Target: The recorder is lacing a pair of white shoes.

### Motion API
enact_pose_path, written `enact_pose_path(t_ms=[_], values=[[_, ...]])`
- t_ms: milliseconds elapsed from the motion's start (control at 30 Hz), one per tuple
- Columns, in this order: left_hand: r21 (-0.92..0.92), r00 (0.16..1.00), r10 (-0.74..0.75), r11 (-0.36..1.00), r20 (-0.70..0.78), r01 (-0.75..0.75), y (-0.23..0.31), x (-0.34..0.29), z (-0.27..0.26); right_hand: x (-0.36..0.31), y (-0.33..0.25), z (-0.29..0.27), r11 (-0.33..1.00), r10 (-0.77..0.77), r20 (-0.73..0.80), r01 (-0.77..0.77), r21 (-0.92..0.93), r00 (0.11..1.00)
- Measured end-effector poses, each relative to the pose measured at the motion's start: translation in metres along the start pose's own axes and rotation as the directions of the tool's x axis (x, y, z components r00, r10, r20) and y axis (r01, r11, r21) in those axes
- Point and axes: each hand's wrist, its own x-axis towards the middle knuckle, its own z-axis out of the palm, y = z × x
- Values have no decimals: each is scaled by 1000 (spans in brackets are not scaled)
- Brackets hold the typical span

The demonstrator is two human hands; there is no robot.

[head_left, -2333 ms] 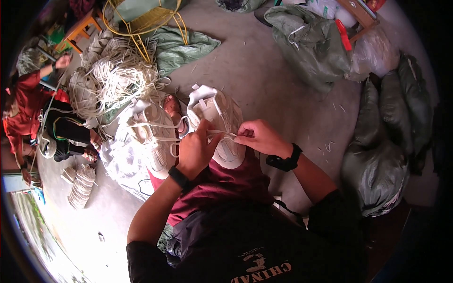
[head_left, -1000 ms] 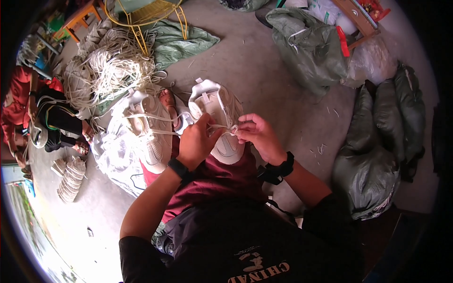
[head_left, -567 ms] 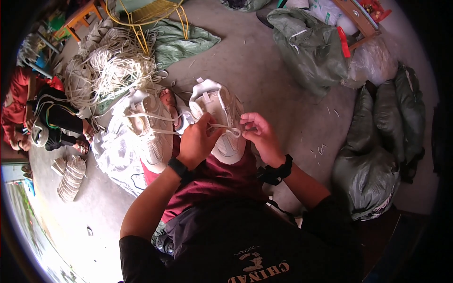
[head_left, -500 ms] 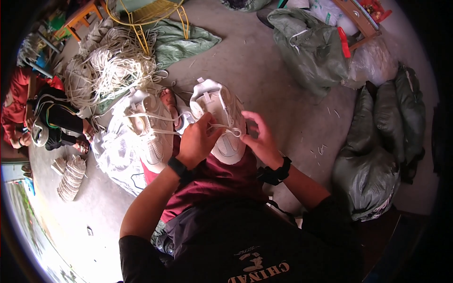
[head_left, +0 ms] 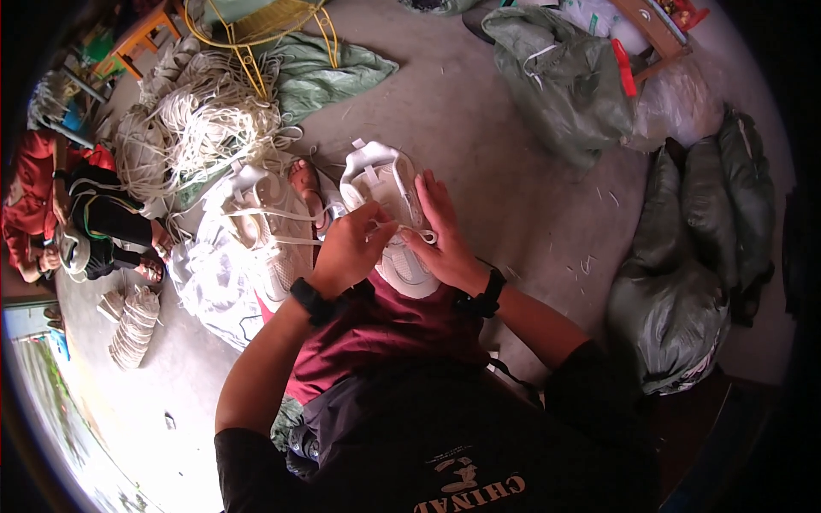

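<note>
A white lace-up sneaker (head_left: 405, 272) rests on my lap, its toe toward me. My left hand (head_left: 352, 248) is closed in a pinch on its white shoelace over the tongue. My right hand (head_left: 449, 244) lies along the shoe's right side, its fingers stretched out and its thumb at a small lace loop (head_left: 427, 235). Whether that thumb presses the lace is hard to see. To the left lies a second white sneaker (head_left: 278, 272), its laces strung loosely toward my left hand, which hides part of them.
A heap of white laces (head_left: 214, 120) lies at the far left by a yellow chair (head_left: 256, 34). Another person (head_left: 34, 188) sits at the left, near a bundle of cord (head_left: 135, 325). Dark stuffed sacks (head_left: 671, 316) line the right; a green sack (head_left: 547, 85) lies far right.
My right hand has moved left and in against the shoe, its fingers now straighter and closer together. My left hand has shifted slightly left and still pinches the lace.
</note>
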Motion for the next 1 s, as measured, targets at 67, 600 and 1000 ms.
enact_pose_path(t_ms=[67,600,1000], values=[[35,1000,-21,999,3,21,3,2,0,1,4,0,998,15,2,-15,59,1000],[587,991,66,810,-113,13,44,9,0,4,24,-27,992,-82,-13,80,-93,997],[639,938,329,701,106,-318,47,36,19,11,37,-29,999,-34,48,36,-32,998]])
